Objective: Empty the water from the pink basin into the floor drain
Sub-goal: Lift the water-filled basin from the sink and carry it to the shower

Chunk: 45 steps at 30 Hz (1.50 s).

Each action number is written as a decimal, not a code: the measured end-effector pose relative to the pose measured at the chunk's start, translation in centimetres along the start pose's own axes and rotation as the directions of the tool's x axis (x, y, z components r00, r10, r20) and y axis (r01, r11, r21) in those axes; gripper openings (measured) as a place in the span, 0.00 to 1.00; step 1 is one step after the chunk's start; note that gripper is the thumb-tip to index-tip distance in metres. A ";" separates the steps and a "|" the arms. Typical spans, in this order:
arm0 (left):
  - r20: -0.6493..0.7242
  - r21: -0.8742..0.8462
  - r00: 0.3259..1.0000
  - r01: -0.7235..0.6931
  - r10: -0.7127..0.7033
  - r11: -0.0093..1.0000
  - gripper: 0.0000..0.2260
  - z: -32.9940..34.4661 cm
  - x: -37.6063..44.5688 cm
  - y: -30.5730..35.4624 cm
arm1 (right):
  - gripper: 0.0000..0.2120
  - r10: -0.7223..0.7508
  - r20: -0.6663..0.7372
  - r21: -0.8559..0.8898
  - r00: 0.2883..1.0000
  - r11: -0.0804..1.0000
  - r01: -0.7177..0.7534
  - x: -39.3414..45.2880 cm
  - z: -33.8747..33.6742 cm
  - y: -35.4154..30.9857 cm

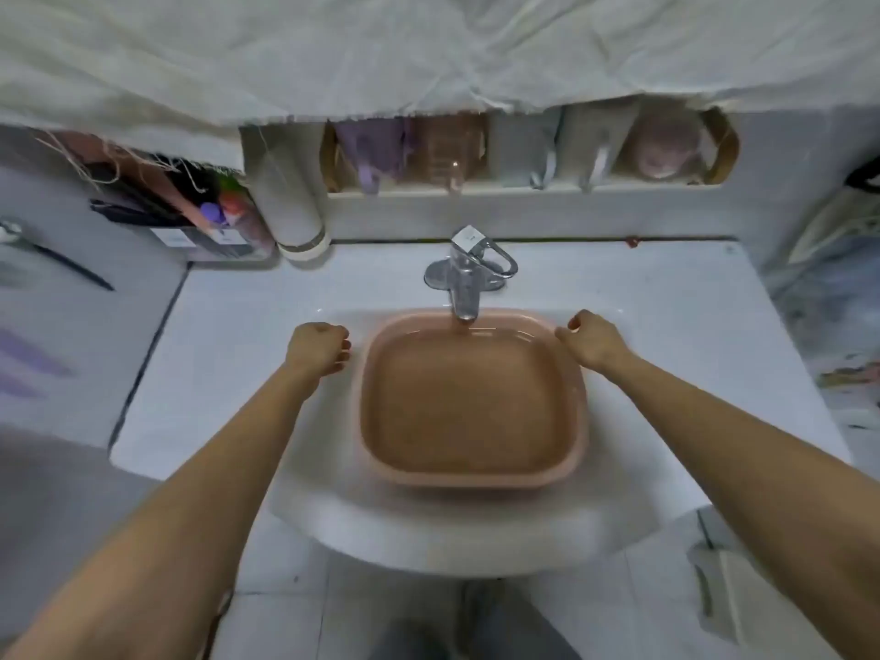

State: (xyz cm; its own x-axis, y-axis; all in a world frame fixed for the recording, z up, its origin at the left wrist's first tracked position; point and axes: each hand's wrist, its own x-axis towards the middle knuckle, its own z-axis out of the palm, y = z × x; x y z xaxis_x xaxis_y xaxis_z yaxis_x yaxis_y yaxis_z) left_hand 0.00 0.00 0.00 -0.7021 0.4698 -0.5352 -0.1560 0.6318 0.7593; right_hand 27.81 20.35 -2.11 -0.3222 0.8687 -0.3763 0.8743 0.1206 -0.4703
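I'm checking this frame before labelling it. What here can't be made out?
Head view only:
- Floor drain: not visible; the white sink counter and the frame's bottom edge hide the floor.
- Right hand on the water-filled pink plastic basin: fingers curl away, so its grip is unclear.
- Left hand: curled beside the rim, contact uncertain.
- Shelf items: blurred, partly covered by the hanging white cloth.

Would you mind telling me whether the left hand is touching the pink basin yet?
Apart. The head view shows a strip of white sink between the left hand and the pink basin rim.
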 end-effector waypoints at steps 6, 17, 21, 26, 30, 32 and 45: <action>0.006 0.385 1.000 0.009 -0.012 0.923 0.08 2.6 3.7 -3.8 | 0.19 0.086 -0.088 -0.016 0.992 0.996 -0.088 2.3 3.6 0.8; 0.011 0.722 0.987 -0.117 0.158 0.681 0.12 4.9 5.4 -7.6 | 0.20 0.270 -0.078 0.121 0.960 0.958 -0.259 3.0 7.6 5.1; -0.028 0.687 0.984 -0.109 0.176 0.719 0.20 4.9 5.4 -8.8 | 0.26 0.320 -0.053 0.332 0.946 0.899 -0.286 2.6 7.9 5.6; -0.051 0.534 0.979 -0.142 0.199 0.833 0.22 4.7 5.7 -9.3 | 0.29 0.326 -0.072 0.427 0.943 0.864 -0.266 2.3 8.0 5.4; -0.049 0.541 0.981 -0.132 0.188 0.831 0.23 4.7 5.8 -8.8 | 0.30 0.319 -0.078 0.403 0.944 0.877 -0.263 2.1 7.7 5.5; -0.035 0.552 0.983 -0.130 0.179 0.823 0.24 4.7 5.8 -8.7 | 0.30 0.314 -0.083 0.385 0.946 0.885 -0.260 2.0 7.7 5.6; -0.046 0.598 0.986 -0.100 0.158 0.795 0.23 2.8 2.8 -8.6 | 0.31 0.313 -0.042 0.391 0.949 0.879 -0.272 -0.7 7.2 5.7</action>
State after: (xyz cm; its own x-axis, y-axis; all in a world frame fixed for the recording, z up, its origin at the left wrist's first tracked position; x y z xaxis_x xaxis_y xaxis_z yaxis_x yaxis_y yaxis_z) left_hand 1.29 -2.40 -9.06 -0.7488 0.5352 -0.3910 0.3617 0.8243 0.4356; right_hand 30.39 17.01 -10.27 -0.0167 0.8823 -0.4703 0.7143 -0.3186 -0.6231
